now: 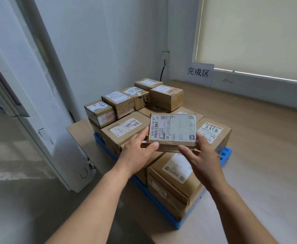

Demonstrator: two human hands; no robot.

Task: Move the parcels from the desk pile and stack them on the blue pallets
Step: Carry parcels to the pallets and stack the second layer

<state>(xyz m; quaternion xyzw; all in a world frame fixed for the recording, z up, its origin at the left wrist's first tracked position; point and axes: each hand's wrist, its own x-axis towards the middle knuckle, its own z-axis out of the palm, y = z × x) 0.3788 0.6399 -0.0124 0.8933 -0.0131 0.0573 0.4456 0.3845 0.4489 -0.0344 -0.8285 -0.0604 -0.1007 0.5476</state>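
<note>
Floor (258,138): pale wood-grain, smooth, matte. Walls white; cream roller blind (258,32) drawn over the window at right.

One white floor-standing unit (43,138), a smooth glossy panel, is noted at left.

Blue pallets (226,154): moulded plastic with round holes along the edge, laid flat on the floor in the corner. Only the edges are seen under the load, so the number cannot be told.

Stacked parcels (126,131): brown corrugated cartons, box-shaped, taped, each bearing a white printed label. Five small cartons are counted on the upper tier; at least four larger ones are seen beneath. Two carry black handwritten marks.

One white paper sign (197,73), printed with black characters, is fixed to the wall below the window.

Held parcel (173,131): one, flat and rectangular, brown card under glossy clear tape, with a white barcode label facing up. It is held over the middle of the stack, above the front cartons; contact with them cannot be told.

Left hand (138,152): the parcel's left end is gripped, thumb at the near edge. Right hand (200,155): the right end is gripped likewise. The hands are held apart, with the parcel between them.
</note>
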